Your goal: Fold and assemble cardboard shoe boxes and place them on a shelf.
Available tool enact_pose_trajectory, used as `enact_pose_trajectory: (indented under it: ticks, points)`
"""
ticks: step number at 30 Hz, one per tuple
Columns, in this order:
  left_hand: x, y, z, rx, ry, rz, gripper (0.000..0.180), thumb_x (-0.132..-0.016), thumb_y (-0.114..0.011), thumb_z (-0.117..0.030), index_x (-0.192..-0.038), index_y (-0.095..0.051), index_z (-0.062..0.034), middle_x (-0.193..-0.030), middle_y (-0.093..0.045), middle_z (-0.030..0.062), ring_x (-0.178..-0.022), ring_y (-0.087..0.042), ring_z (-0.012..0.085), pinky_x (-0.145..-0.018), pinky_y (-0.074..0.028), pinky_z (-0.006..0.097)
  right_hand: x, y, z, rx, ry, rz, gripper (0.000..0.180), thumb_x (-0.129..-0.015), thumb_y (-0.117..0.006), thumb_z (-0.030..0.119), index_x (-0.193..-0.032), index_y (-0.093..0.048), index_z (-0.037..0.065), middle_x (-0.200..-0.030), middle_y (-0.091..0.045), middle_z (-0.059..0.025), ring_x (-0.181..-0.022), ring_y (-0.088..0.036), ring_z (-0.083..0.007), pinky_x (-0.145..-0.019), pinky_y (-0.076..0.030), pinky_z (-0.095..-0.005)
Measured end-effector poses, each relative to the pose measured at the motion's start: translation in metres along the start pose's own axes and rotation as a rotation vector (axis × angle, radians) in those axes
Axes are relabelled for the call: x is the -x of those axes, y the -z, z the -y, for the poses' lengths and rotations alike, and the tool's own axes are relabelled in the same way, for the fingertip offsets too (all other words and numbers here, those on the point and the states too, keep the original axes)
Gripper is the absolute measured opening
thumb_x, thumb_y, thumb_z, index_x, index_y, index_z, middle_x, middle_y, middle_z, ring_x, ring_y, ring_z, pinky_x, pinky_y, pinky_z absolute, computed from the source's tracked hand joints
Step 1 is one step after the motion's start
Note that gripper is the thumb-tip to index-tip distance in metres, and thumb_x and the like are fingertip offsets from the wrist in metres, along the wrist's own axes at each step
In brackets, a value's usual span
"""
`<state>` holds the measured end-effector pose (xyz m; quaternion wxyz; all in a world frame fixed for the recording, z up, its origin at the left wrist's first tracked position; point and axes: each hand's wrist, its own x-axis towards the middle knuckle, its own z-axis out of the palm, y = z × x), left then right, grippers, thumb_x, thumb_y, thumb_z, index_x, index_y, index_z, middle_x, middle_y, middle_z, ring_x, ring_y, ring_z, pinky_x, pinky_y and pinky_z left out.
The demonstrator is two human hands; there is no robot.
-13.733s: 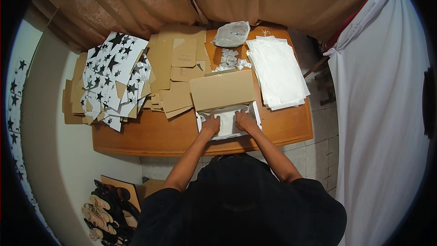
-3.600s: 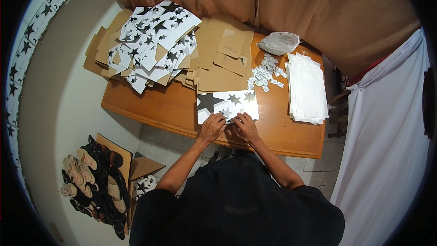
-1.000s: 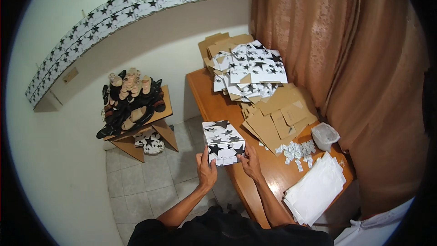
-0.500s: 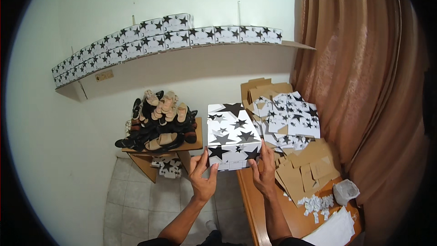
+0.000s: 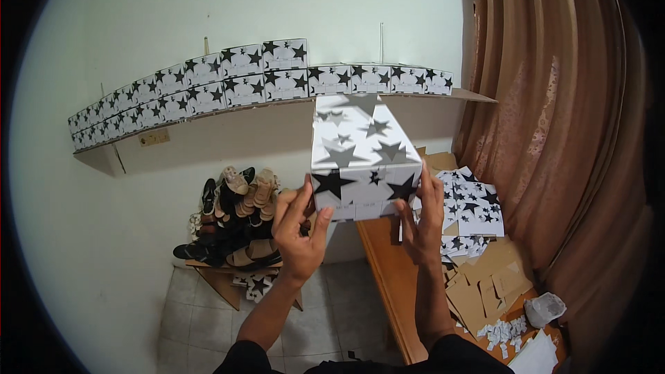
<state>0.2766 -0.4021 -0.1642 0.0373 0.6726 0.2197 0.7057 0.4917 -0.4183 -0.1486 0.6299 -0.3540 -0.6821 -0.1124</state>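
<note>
Between both hands I hold a white shoe box [image 5: 365,140] printed with black and grey stars, its lid closed. My left hand [image 5: 300,230] grips its left side near the front, thumb at the lower front edge. My right hand [image 5: 422,221] clasps the right side the same way. The box is raised in front of the wall shelf [image 5: 360,90], its far end overlapping the shelf's edge in the picture; I cannot tell how far apart they are. Matching star-printed boxes [image 5: 242,88] line that shelf, stacked two high on the left and one high on the right.
A heap of shoes [image 5: 239,215] covers a small wooden stand at the left. On the wooden table [image 5: 381,263] at the right lie star-printed sheets [image 5: 478,211], brown cardboard pieces [image 5: 488,287], paper scraps [image 5: 504,334] and a plastic tub [image 5: 544,309]. A brown curtain [image 5: 533,97] hangs beside it.
Both my hands have lifted the shoe box upward and farther out, toward the shelf. The view has tilted up a little, so the shelf and shoes sit lower in the picture.
</note>
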Motion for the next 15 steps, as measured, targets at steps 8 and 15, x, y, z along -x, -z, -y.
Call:
enact_pose_trajectory:
  ticks: [8,15]
  points:
    - [-0.109,-0.012,0.048,0.028,-0.182,-0.083,0.049,-0.091,-0.073,-0.004,-0.137,-0.058,0.0038,-0.116,-0.058,0.0112,-0.103,-0.065,0.0201,-0.081,-0.061,0.029,-0.096,-0.052,-0.036,0.014,0.149,-0.136,0.075,-0.088,-0.072,-0.001,-0.155,-0.037,0.000,-0.120,-0.054,-0.0178,-0.103,-0.055,-0.0271,-0.088,-0.050,-0.0378]
    - [-0.187,-0.043,0.106,-0.047,-0.303,-0.082,0.051,-0.093,-0.072,-0.004,-0.140,-0.056,0.0015,-0.120,-0.055,0.0100,-0.108,-0.061,0.0189,-0.086,-0.061,0.031,-0.178,-0.098,-0.105,-0.080,0.262,-0.244,0.072,-0.092,-0.071,0.007,-0.156,-0.037,0.003,-0.114,-0.054,-0.0144,-0.095,-0.051,-0.0235,-0.083,-0.049,-0.0357]
